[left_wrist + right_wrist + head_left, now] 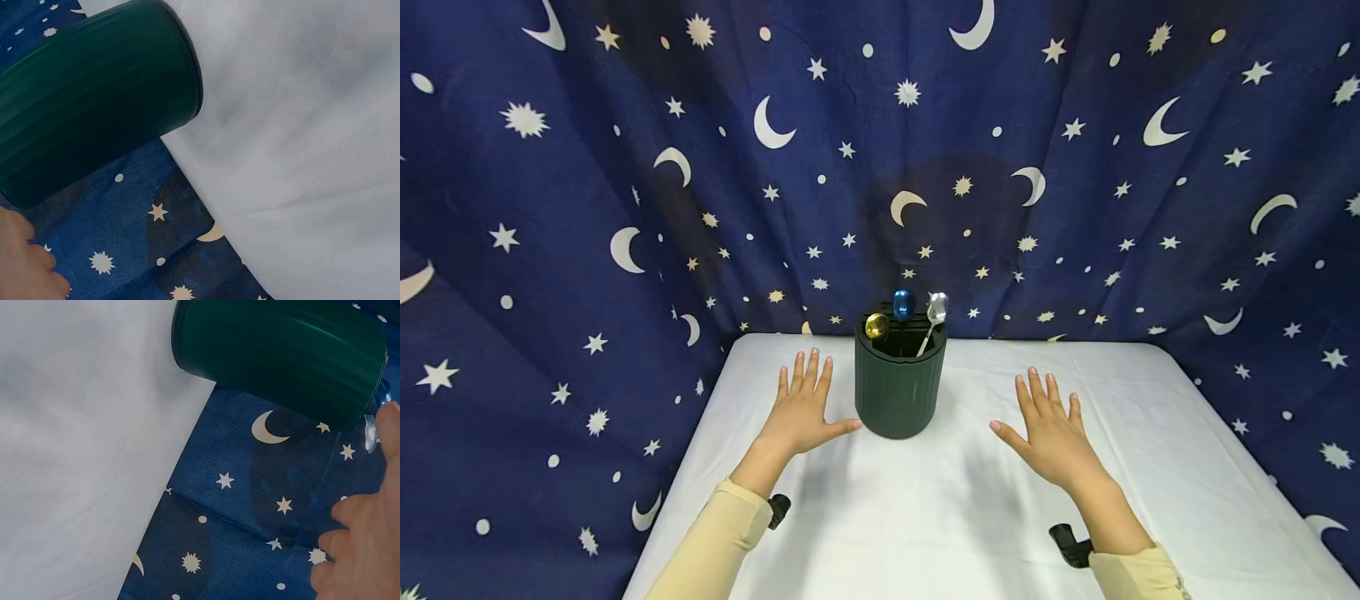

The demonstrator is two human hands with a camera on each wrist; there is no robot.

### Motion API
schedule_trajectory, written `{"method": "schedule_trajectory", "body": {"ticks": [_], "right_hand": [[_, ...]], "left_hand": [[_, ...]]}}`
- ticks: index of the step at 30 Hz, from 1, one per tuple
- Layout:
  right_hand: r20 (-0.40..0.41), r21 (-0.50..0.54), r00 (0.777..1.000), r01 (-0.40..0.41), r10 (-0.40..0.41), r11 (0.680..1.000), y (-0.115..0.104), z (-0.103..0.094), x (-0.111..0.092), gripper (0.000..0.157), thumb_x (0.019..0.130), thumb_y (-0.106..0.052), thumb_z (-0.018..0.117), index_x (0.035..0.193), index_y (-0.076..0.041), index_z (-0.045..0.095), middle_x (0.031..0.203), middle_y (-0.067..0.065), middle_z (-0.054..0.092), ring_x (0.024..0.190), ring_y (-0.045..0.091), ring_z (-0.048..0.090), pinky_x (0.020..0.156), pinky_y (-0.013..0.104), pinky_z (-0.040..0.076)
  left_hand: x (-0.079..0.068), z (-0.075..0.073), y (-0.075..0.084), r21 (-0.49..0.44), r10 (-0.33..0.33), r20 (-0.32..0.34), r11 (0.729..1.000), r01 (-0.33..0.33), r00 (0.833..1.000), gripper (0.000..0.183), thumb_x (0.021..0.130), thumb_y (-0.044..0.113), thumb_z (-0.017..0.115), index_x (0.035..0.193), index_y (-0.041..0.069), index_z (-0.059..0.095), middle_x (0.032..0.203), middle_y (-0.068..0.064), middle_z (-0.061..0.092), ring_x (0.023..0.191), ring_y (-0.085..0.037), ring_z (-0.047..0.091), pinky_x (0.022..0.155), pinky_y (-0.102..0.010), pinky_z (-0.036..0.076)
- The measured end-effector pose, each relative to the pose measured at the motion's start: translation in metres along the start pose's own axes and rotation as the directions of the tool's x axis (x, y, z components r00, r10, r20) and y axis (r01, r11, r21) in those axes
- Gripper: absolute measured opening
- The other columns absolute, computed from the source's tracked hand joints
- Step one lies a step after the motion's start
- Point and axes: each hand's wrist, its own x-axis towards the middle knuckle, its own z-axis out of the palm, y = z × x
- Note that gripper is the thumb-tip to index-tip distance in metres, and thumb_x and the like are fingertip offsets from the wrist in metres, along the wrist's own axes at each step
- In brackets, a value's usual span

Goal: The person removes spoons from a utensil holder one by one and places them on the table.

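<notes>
A dark green ribbed utensil holder point(898, 396) stands upright toward the back of the white table. Three spoons lean in it with their bowls up: a gold spoon point(876, 326), a blue spoon point(904, 305) and a silver spoon point(937, 309). My left hand point(801, 417) hovers left of the holder, fingers spread and straight, thumb pointing at its side. To the right, farther off, my right hand point(1051, 437) is spread the same way and holds nothing. Both wrist views show the holder's green side point(106, 94) beyond the knuckles.
White cloth covers the table point(917, 525). Behind and on both sides hangs a dark blue curtain point(850, 208) with moons and stars, close behind the holder. A black wrist mount point(1071, 546) sits under the right wrist, another point(779, 510) by the left.
</notes>
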Motion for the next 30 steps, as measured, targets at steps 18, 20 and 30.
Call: {"method": "schedule_trajectory", "body": {"ticks": [18,20,30], "right_hand": [[-0.112,0.371,0.993,0.016,0.027,0.929,0.016,0.029,0.043,0.049,0.089,-0.039,0.06,0.124,-0.005,0.057,0.102,0.011,0.066,0.094,0.031,0.062,0.077,0.047,0.049],[-0.022,0.481,1.0,-0.006,0.02,0.877,0.014,0.037,0.057,0.068,0.088,-0.041,0.061,0.14,-0.005,0.037,0.123,0.017,0.055,0.113,0.037,0.051,0.089,0.051,0.042],[0.15,0.74,0.988,-0.096,-0.023,0.665,-0.022,0.065,0.109,0.106,0.082,-0.03,0.071,0.147,-0.009,-0.01,0.15,0.023,0.004,0.134,0.042,0.012,0.103,0.056,0.021]], "left_hand": [[0.036,0.026,-0.001,-0.747,-0.179,-0.066,0.661,0.07,0.982,0.076,0.083,0.038,0.068,0.143,0.008,0.034,0.138,-0.01,0.043,0.123,-0.027,0.042,0.096,-0.044,0.038],[0.043,0.034,0.002,-0.77,-0.15,0.045,0.625,0.13,0.988,0.096,0.08,0.043,0.07,0.149,0.011,0.013,0.149,-0.012,0.022,0.133,-0.031,0.025,0.102,-0.05,0.028],[0.067,0.064,0.021,-0.84,-0.127,0.037,0.533,0.1,0.991,0.122,0.068,0.051,0.077,0.149,0.016,-0.007,0.153,-0.009,0.005,0.137,-0.029,0.014,0.106,-0.051,0.019]]}}
